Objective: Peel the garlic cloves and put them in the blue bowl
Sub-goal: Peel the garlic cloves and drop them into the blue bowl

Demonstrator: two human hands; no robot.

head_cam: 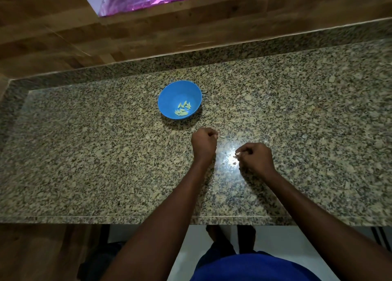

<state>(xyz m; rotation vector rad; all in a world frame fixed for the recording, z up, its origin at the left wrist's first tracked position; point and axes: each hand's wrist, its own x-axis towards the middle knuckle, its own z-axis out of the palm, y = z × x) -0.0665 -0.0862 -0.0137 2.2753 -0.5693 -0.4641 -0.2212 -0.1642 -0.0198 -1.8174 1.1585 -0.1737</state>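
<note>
Bowl on table, cloves in it; left hand just before it, right hand further right.

A home kitchen: speckled granite counter (polished), wood-panelled wall behind.

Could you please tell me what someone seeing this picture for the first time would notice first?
The blue bowl stands out at the middle of the speckled granite counter, with pale peeled cloves lying in its bottom. Nearer the person, the left hand and right hand are both curled over the counter, the right pinching a pale scrap. Small bits of skin lie between the hands in a bright glare.
</note>
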